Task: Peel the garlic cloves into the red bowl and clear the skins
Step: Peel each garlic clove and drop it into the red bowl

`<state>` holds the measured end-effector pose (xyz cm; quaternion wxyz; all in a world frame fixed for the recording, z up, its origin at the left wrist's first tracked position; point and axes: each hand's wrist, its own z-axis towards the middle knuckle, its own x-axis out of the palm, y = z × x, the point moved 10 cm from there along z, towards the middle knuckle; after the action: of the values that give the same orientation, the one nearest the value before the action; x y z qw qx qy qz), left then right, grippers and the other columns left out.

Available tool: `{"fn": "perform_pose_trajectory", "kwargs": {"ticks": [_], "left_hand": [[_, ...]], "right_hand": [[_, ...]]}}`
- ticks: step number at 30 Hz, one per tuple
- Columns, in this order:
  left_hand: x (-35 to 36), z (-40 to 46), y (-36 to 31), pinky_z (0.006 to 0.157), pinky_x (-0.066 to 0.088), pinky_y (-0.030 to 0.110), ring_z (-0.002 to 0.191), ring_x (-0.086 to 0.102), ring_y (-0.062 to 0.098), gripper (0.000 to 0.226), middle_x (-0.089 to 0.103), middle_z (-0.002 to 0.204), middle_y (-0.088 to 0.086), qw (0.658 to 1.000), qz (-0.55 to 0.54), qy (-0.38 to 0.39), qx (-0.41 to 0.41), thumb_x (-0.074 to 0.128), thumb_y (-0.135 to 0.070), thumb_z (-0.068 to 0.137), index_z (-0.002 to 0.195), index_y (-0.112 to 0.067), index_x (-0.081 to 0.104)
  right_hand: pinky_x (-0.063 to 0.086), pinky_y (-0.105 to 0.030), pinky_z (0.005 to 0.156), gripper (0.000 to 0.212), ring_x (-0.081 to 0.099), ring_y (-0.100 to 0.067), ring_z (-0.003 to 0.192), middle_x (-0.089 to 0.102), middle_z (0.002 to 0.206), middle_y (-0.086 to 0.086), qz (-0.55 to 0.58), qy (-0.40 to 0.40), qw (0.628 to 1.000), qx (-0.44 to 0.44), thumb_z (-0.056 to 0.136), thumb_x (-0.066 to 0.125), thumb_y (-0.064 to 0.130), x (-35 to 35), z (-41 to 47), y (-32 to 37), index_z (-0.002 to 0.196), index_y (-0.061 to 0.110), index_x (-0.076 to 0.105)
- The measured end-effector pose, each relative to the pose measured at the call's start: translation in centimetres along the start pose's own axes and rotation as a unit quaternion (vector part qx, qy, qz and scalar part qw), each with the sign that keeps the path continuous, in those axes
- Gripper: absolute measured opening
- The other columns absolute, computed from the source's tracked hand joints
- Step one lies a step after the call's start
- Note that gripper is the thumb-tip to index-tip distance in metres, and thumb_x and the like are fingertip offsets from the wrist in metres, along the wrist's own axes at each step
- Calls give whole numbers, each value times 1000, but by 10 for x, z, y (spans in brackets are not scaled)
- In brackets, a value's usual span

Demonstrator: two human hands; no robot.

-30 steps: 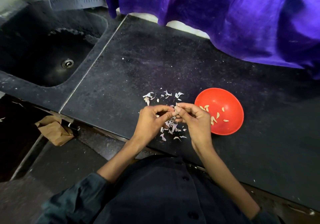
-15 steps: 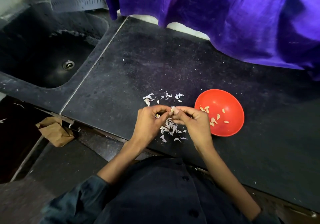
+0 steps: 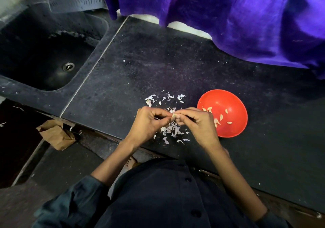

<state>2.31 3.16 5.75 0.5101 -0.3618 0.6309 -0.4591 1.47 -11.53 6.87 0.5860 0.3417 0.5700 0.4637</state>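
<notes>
Both hands meet above a pile of white garlic skins (image 3: 171, 131) on the dark counter. My left hand (image 3: 149, 122) and my right hand (image 3: 197, 123) pinch one small garlic clove (image 3: 174, 115) between their fingertips. More loose skins (image 3: 165, 98) lie scattered just beyond the hands. The red bowl (image 3: 233, 129) sits on the counter right of my right hand and holds several peeled cloves (image 3: 220, 117).
A dark sink (image 3: 44, 51) with a drain is set into the counter at the left. Purple cloth (image 3: 228, 16) hangs over the counter's back edge. A brown paper bag (image 3: 56, 134) lies below the front edge, left of my arm.
The hands have stayed together over the skin pile, with the fingers shifting slightly on the clove. The bowl and skins have not moved.
</notes>
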Motion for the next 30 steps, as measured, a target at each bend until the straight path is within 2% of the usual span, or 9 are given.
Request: {"fn": "perform_pose_trajectory", "kwargs": {"ticks": [3,6,9,13,17,19,22,27,30], "left_hand": [[-1,-1,-5,66,56,19,71,71,7,9,75,77,-9,1000,-19,0,5,78,-25,77,83,-32,75],[-3,-1,-5,64,52,14,69,70,3,14,74,76,-12,999,-40,-10,2,78,-17,78,82,-31,75],[-4,-1,-2,69,58,27,71,72,10,15,76,78,-5,998,-52,-24,3,78,-13,79,84,-27,76],[-5,-2,1,73,60,41,75,73,20,10,76,80,0,996,-78,-47,1,79,-11,79,86,-18,78],[-4,-5,0,74,60,37,77,73,22,10,76,82,4,989,-135,-66,4,77,-9,79,87,-14,77],[-1,-6,0,73,60,33,77,72,24,10,75,84,10,981,-181,-67,7,75,-7,79,89,-10,76],[3,-6,-1,73,60,35,76,72,27,12,75,85,14,968,-245,-56,8,72,-8,78,90,-6,75],[1,-3,5,65,60,31,70,70,23,13,74,80,11,945,-317,-75,-27,71,-3,76,89,-5,74],[0,-2,9,65,61,34,75,68,24,16,71,81,12,946,-314,-70,-35,70,-6,78,93,-1,71]], "right_hand": [[58,-36,67,13,68,-9,73,72,84,1,-46,-3,998,-33,87,70,12,0,1,7,98,15,76],[55,-31,63,10,67,-6,71,73,83,2,-69,-31,996,-56,85,71,10,-2,1,16,93,11,78],[51,-18,63,11,65,-5,70,72,84,2,-93,-56,991,-83,83,70,3,-2,0,24,89,9,78],[51,-19,62,11,64,-7,70,71,83,0,-91,-86,987,-98,82,69,-1,-3,-2,30,87,5,77],[51,-17,66,16,65,-3,70,68,81,11,-4,-81,996,-36,84,67,-2,-5,2,16,88,10,76],[55,-24,68,20,67,-9,73,69,81,13,39,-74,997,0,85,67,-1,-4,3,7,89,17,75],[60,-35,73,21,71,-19,77,72,86,5,102,-68,992,39,88,64,-1,-2,2,-2,90,18,74],[58,-28,68,15,71,-16,72,74,81,-4,125,-88,984,87,88,67,3,-11,-3,-18,91,16,74],[58,-32,66,11,69,-18,67,72,73,-5,123,-99,982,106,85,71,9,-17,-5,-25,85,19,74]]}}
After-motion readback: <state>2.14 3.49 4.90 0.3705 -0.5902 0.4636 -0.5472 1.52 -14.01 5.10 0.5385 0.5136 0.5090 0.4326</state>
